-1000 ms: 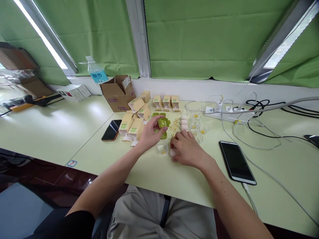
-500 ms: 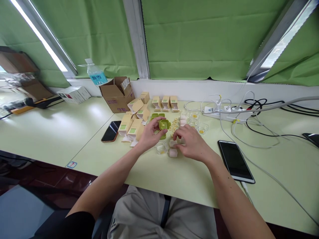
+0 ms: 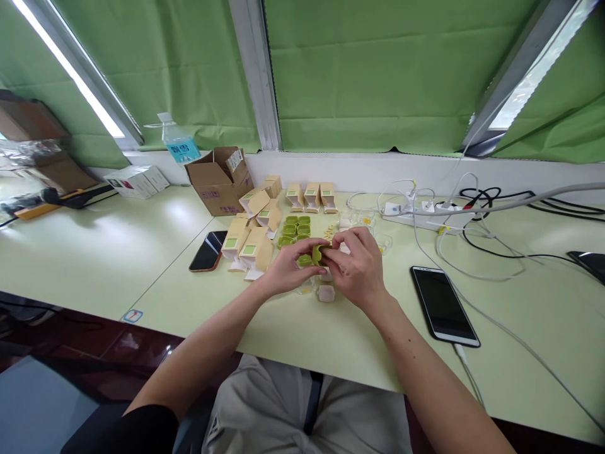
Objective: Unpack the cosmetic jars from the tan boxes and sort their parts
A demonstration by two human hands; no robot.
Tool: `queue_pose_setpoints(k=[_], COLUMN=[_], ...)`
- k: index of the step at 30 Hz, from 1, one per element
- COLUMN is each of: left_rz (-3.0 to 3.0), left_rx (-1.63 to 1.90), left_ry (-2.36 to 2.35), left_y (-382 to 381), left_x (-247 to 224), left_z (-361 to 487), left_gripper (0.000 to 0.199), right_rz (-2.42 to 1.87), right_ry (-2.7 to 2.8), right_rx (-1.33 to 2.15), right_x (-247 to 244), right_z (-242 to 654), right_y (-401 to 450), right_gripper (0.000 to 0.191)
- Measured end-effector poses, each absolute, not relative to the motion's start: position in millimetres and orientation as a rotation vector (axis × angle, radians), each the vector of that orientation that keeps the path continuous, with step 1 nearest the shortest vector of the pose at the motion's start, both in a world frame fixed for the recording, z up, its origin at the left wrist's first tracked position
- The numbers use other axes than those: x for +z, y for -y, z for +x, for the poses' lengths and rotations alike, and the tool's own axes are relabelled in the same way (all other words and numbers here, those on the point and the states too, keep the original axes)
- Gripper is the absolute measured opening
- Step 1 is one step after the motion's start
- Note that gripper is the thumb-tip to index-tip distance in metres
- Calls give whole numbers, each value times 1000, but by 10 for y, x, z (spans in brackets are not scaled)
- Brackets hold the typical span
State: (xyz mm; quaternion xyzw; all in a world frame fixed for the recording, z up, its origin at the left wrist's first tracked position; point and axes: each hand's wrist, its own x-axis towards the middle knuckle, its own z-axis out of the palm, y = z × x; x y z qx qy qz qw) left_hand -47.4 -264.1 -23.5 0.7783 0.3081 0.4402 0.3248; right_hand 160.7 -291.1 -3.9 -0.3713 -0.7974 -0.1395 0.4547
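Observation:
A small green case (image 3: 318, 254) is held up between my two hands. My left hand (image 3: 292, 265) grips its left side with thumb and fingers. The fingers of my right hand (image 3: 358, 268) are closed at the case's right side; whether they also pinch something small is hidden. Behind my left hand, several green cases (image 3: 290, 230) stand in rows. A pale pinkish-white block (image 3: 326, 293) lies just below the hands, with a clear cup (image 3: 306, 287) partly hidden beside it. Small yellowish rings (image 3: 329, 232) and clear cups (image 3: 367, 219) lie beyond my right hand.
Beige paper boxes (image 3: 255, 249) and a dark phone (image 3: 208, 251) are at the left, below an open cardboard carton (image 3: 220, 181). To the right lie a larger phone (image 3: 445, 306) on a cable and a power strip (image 3: 428, 216) with tangled cords.
My right hand has moved up from the pale blocks to the green case. My left hand has shifted slightly right and down, and the case is now tilted, with its opening turned toward my right hand.

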Motion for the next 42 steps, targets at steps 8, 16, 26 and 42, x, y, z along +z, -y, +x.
queue_pose_setpoints(k=[8, 16, 26, 42], left_rz=[2148, 2205, 2232, 2274], left_rx=[1176, 1149, 1145, 1200], left_ry=[-820, -888, -841, -1069], left_y=[2654, 2683, 2661, 2632], left_x=[-212, -170, -215, -156], left_z=[-503, -483, -530, -573], left_gripper=[55, 53, 54, 45], right_rz=[-869, -919, -846, -913], right_ry=[1932, 1949, 1924, 1760], right_rx=[-457, -544, -453, -385], right_x=[-59, -90, -22, 22], right_z=[1544, 1532, 1569, 1653], right_y=[2910, 2901, 2934, 2909], right_gripper=[17, 17, 13, 10])
